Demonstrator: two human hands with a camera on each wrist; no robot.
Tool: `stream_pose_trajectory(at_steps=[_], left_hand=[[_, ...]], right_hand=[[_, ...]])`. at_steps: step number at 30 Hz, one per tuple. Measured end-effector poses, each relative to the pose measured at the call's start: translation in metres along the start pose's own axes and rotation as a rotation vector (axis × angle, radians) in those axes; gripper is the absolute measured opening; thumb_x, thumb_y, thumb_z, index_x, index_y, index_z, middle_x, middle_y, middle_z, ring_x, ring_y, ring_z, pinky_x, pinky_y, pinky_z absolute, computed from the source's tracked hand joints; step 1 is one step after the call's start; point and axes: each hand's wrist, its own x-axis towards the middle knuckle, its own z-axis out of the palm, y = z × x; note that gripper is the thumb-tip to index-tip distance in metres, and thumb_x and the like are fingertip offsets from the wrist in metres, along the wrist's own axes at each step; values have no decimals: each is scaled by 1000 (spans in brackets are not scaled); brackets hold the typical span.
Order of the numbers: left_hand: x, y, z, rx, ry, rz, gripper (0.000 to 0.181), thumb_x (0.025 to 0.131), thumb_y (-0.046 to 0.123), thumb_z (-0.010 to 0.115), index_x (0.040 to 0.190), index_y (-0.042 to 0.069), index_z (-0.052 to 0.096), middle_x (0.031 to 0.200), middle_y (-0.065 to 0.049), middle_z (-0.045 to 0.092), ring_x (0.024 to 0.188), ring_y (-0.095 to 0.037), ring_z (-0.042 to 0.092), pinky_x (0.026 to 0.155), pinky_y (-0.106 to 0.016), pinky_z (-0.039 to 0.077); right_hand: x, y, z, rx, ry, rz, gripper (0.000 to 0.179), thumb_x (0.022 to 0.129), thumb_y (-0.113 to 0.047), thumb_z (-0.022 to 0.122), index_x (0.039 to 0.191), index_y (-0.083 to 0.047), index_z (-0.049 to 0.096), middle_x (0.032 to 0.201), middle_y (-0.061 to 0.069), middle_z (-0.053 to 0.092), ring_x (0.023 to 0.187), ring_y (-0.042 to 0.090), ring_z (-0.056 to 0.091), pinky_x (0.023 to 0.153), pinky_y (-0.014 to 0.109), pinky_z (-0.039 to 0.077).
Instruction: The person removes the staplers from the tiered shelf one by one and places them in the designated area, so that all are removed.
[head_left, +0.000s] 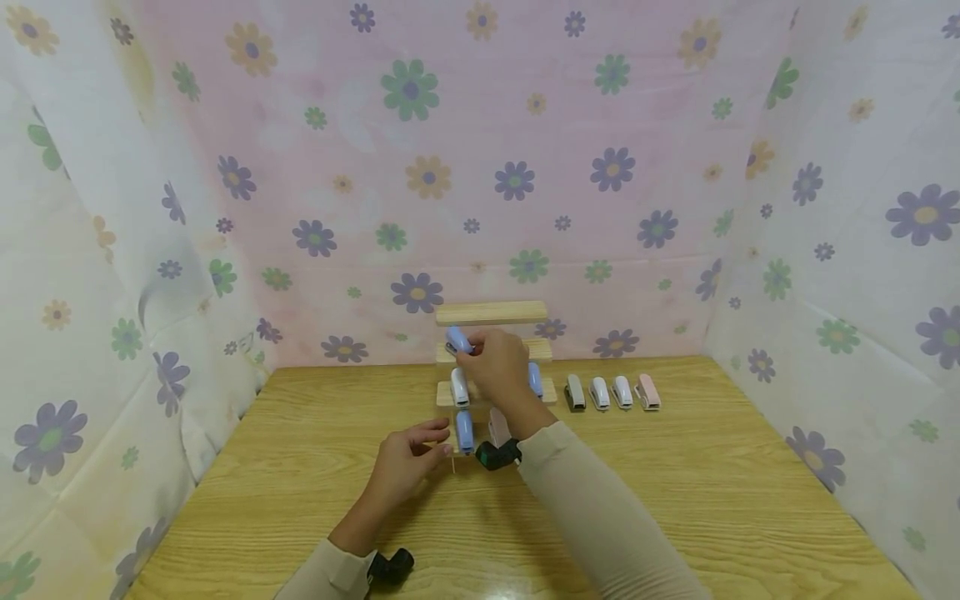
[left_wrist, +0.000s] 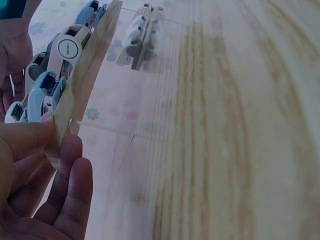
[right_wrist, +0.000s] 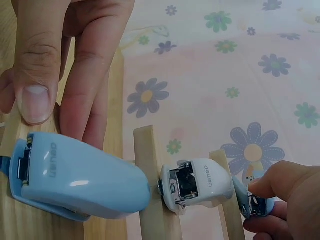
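Note:
My right hand (head_left: 495, 362) pinches a small blue stapler (head_left: 458, 339) at the left end of the third tier of a stepped wooden rack (head_left: 491, 313). In the right wrist view the thumb and fingers of that hand close round this stapler (right_wrist: 261, 200). My left hand (head_left: 408, 457) pinches the left end of the rack's lowest board (left_wrist: 62, 117) between thumb and fingers. A blue stapler (right_wrist: 85, 175) stands beside it on that board, with a pink stapler (head_left: 498, 427) further right, partly hidden. On the second tier sit a white stapler (right_wrist: 200, 185) and another blue stapler (head_left: 535, 379).
Right of the rack, a grey-and-black stapler (head_left: 575, 393), two white staplers (head_left: 598, 393) and a pink stapler (head_left: 648, 392) stand in a row on the wooden table (head_left: 300, 467). Flower-patterned cloth (head_left: 480, 225) hangs behind and at both sides.

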Motion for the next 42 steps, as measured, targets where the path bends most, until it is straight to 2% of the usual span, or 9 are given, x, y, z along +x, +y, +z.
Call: stream_pose_trajectory(at_steps=[4,7,17,22,28,33,37,42], left_hand=[[-1,2,0,-17,-6,5,25,92,18,80,115,7,80,136,-4,70,92,-23,74,60,-23,57],[-1,2,0,-28,-8,13,25,92,18,81,115,6,80,136,-5,70,92,-24,74,59,-23,57],[1,-2,3,13,8,24,24,92,19,81,113,7,81,133,-3,72,105,-22,73,75,-19,57],[1,-3,3,12,5,22,24,92,19,80,113,6,81,134,-3,71,104,-22,73,74,-19,57],[0,-3,2,15,10,18,25,92,19,80,114,6,80,134,-4,71,101,-23,74,70,-20,58],[0,-3,3,16,10,27,25,93,19,80,114,6,81,133,-3,72,107,-23,73,75,-19,57],[0,-3,3,13,14,17,25,92,18,80,114,7,80,133,-2,72,111,-25,72,78,-18,57],[0,-1,2,22,23,9,24,92,17,80,114,6,80,133,-2,72,115,-25,70,81,-18,56]], right_hand=[[-2,4,-2,7,-2,-10,18,90,-29,77,102,-18,84,84,-6,79,78,13,71,84,41,55],[-4,7,-6,24,-4,-4,18,90,-29,76,102,-18,83,84,-7,78,77,12,70,82,40,55],[-14,14,-23,79,-28,-15,21,91,-28,78,106,-14,82,90,-1,79,70,10,69,60,29,54],[-17,24,-33,111,-14,-27,23,91,-28,80,109,-14,81,93,0,80,77,12,74,60,28,58],[-21,35,-47,83,-14,-16,26,92,-30,79,113,-14,80,96,1,80,86,17,76,67,33,61],[-25,47,-61,78,11,-10,26,91,-29,80,113,-13,80,95,2,80,84,19,76,66,35,61],[-26,59,-71,116,38,-29,28,91,-27,80,114,-11,80,95,5,80,82,19,76,63,34,61],[-28,74,-83,139,39,9,34,92,-31,80,120,-12,78,98,4,79,87,20,75,67,34,62]])
